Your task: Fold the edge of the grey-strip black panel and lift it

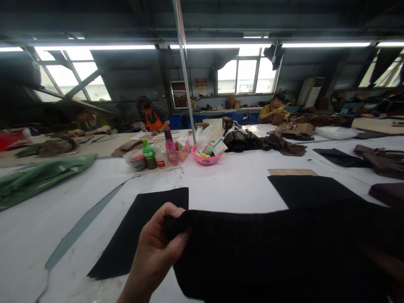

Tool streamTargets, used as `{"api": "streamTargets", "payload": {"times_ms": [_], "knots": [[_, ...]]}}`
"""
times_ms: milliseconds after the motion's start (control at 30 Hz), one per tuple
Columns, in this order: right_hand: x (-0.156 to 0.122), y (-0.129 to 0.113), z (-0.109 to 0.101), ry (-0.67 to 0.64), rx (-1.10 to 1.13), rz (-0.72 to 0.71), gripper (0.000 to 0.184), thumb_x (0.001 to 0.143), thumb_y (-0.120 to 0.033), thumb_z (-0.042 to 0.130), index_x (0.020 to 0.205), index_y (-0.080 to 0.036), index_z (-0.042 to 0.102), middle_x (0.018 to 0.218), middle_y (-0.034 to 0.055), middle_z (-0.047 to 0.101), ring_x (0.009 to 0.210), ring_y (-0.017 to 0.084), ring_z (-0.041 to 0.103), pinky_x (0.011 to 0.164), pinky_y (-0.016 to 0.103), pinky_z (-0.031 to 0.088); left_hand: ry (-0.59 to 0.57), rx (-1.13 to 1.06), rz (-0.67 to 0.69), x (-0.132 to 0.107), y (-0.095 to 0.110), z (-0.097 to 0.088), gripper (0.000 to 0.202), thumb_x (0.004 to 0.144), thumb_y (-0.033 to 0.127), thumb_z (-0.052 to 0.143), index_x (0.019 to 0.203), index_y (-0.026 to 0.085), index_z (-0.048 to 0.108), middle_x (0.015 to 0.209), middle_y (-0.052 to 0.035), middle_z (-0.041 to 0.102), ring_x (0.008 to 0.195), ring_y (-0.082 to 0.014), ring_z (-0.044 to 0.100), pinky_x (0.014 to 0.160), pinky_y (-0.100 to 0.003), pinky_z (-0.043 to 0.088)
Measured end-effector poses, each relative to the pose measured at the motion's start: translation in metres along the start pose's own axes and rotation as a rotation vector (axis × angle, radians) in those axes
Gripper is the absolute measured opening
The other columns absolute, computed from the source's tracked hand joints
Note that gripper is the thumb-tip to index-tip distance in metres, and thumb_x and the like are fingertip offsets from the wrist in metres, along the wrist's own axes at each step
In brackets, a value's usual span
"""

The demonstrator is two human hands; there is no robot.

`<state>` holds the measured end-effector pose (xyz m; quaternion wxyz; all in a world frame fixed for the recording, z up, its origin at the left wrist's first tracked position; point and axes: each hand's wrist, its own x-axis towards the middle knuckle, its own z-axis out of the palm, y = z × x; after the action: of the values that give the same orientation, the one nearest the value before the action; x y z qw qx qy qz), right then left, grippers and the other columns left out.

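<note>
My left hand [154,252] is closed on the left edge of a large piece of black fuzzy fabric [277,252], thumb on top, holding it up over the white table [227,185]. The fabric spreads across the lower right of the view. My right hand [386,267] shows only as a dim shape behind or under the fabric at the far right; its fingers are hidden. A flat black felt sheet [142,231] lies on the table under my left hand. Another black sheet [309,189] lies to the right, past the held fabric.
A pink basin [206,158] of small items, a green bottle [148,155] and plastic bags sit mid-table. Green cloth [41,176] lies at left, dark fabric piles [252,141] and brown pieces at right. Three people work at far tables. A metal pole [186,84] rises behind.
</note>
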<state>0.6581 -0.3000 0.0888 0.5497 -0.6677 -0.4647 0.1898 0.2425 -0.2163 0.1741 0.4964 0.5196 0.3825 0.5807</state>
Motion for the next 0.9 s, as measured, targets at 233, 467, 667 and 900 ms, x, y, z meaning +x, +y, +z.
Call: {"api": "streamTargets", "payload": {"times_ms": [233, 467, 667, 900], "knots": [[0.046, 0.007, 0.089, -0.276, 0.131, 0.085, 0.052, 0.075, -0.056, 0.071, 0.112, -0.020, 0.063, 0.112, 0.0107, 0.069, 0.102, 0.034, 0.065, 0.082, 0.038, 0.059, -0.064, -0.128, -0.288, 0.049, -0.102, 0.009, 0.047, 0.068, 0.039, 0.083, 0.102, 0.017, 0.060, 0.088, -0.0032, 0.065, 0.081, -0.0179, 0.062, 0.076, -0.028, 0.053], [0.070, 0.112, 0.147, -0.205, -0.003, 0.154, 0.056, 0.059, -0.059, 0.066, 0.100, -0.021, 0.055, 0.083, 0.0074, 0.072, 0.084, 0.036, 0.069, 0.075, 0.047, 0.058, -0.011, 0.042, -0.572, 0.063, -0.206, 0.001, 0.031, 0.088, 0.036, 0.067, 0.108, 0.014, 0.057, 0.078, 0.0001, 0.063, 0.059, -0.0124, 0.059, 0.058, -0.027, 0.051], [0.079, 0.128, 0.152, -0.258, 0.010, 0.202, 0.071, 0.065, -0.060, 0.066, 0.120, -0.018, 0.049, 0.087, 0.0074, 0.073, 0.082, 0.033, 0.070, 0.071, 0.044, 0.060, -0.089, 0.125, -0.533, 0.043, -0.208, -0.006, 0.087, 0.061, 0.019, 0.081, 0.137, 0.014, 0.038, 0.076, -0.0018, 0.069, 0.067, -0.0226, 0.067, 0.058, -0.027, 0.050], [0.095, 0.132, 0.147, -0.212, -0.222, 0.136, 0.062, 0.078, -0.054, 0.066, 0.125, -0.016, 0.053, 0.092, 0.0081, 0.070, 0.087, 0.031, 0.068, 0.075, 0.043, 0.057, -0.086, 0.221, -0.443, 0.043, -0.219, -0.003, 0.089, 0.072, 0.030, 0.074, 0.147, 0.015, 0.028, 0.082, -0.0020, 0.066, 0.072, -0.0218, 0.066, 0.064, -0.029, 0.051]]}}
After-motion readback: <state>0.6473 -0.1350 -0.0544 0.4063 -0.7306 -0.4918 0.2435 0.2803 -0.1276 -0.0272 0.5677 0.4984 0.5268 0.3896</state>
